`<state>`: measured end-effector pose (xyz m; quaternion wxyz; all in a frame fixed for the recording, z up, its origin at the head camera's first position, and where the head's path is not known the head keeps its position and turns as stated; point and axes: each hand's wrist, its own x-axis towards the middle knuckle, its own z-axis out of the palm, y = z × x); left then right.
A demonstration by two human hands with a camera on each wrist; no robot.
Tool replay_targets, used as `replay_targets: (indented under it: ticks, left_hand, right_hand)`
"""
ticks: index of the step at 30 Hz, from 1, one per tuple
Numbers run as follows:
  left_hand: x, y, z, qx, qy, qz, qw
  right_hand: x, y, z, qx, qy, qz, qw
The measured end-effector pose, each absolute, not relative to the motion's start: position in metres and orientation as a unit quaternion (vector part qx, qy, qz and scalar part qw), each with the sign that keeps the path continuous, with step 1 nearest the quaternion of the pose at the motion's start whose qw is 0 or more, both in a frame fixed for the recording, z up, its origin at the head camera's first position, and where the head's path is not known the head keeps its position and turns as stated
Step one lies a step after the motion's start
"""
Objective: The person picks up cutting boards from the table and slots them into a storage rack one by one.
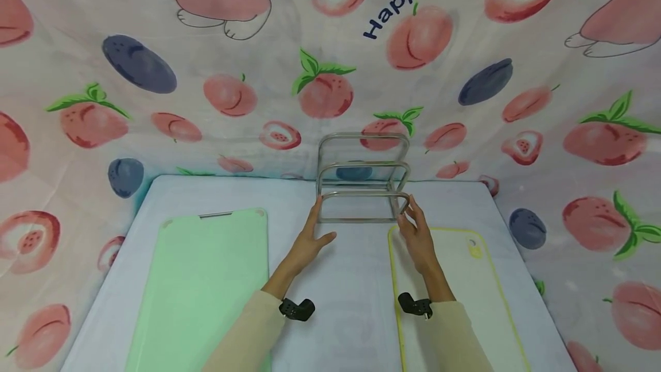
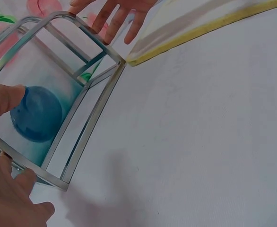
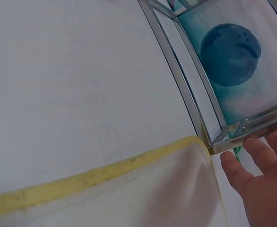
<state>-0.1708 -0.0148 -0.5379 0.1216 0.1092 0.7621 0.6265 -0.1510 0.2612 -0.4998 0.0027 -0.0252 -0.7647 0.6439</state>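
In the head view a single word can be read: "Happy" (image 1: 397,3), printed on the fruit-patterned cloth (image 1: 279,68) that hangs behind the metal rack (image 1: 361,193). It stands well above the rack, in dark blue letters, a capital H followed by lowercase ones. The line climbs on a slant: the H sits roughly over the rack's middle, the y farther right than the rack's right side. To the right of the rack and nearer the viewer, a small yellow mark (image 1: 475,251) on the yellow-edged board (image 1: 459,297) is too small to make out.
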Motion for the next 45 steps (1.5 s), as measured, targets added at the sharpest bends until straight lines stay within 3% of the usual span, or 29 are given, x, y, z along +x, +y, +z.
replay_targets:
  ticks: [7,14,21,28,45]
  left_hand:
    - [-0.169,-0.020,-0.536,0.098,0.770,0.618,0.124]
    - [-0.159,-0.025,-0.506,0.098,0.766,0.621,0.134]
    - [-0.165,-0.028,-0.535,0.081,0.770,0.620,0.126]
    - [-0.164,-0.034,-0.538,0.076,0.763,0.630,0.122]
    - [-0.159,-0.039,-0.539,0.068,0.753,0.644,0.117]
  right_hand:
    - [-0.150,0.256,-0.499,-0.020,-0.765,0.644,0.005]
    - [-0.150,0.254,-0.500,-0.014,-0.771,0.636,0.008]
    - [-0.153,0.254,-0.520,-0.017,-0.768,0.640,0.010]
    - [-0.157,0.251,-0.533,-0.013,-0.773,0.634,0.024]
    - [-0.144,0.237,-0.501,-0.003,-0.773,0.634,0.000]
